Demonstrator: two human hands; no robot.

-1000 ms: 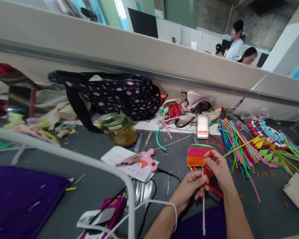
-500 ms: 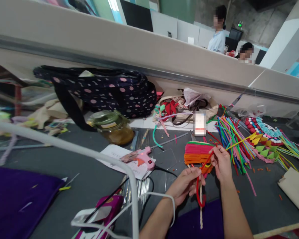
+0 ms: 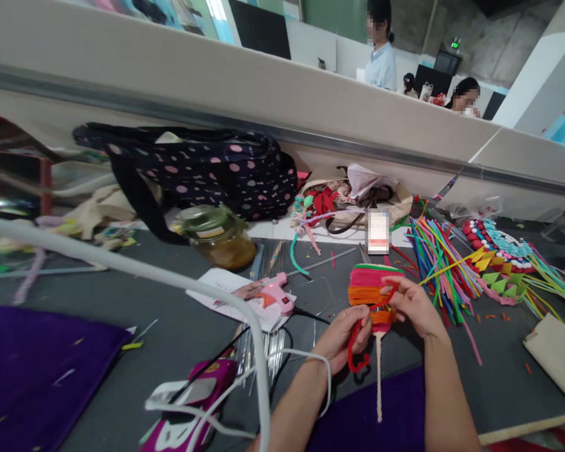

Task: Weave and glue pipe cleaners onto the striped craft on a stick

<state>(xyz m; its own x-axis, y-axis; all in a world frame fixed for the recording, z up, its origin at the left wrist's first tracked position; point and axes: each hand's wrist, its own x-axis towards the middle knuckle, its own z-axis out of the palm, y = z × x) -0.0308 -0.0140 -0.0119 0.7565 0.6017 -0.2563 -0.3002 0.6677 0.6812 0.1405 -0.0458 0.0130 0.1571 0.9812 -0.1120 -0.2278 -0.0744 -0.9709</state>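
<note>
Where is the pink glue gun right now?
The pink glue gun lies on white paper mid-table in the head view, just left of the hands, in front of the glass jar.

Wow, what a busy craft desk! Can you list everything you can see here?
Striped craft piece: one, pink, orange, green, on a pale stick, between the hands.
Red pipe cleaner: one, looped, held.
Pipe cleaners: a pile, many colours, right.
Glue gun: one, pink, centre, on paper.
Jar: one, green lid, left of centre.
Bag: one, dark with pink dots, back.
Purple cloth: one, near left.
People: three, behind the partition.
Left hand: grips the red pipe cleaner.
Right hand: pinches its other end.
</note>
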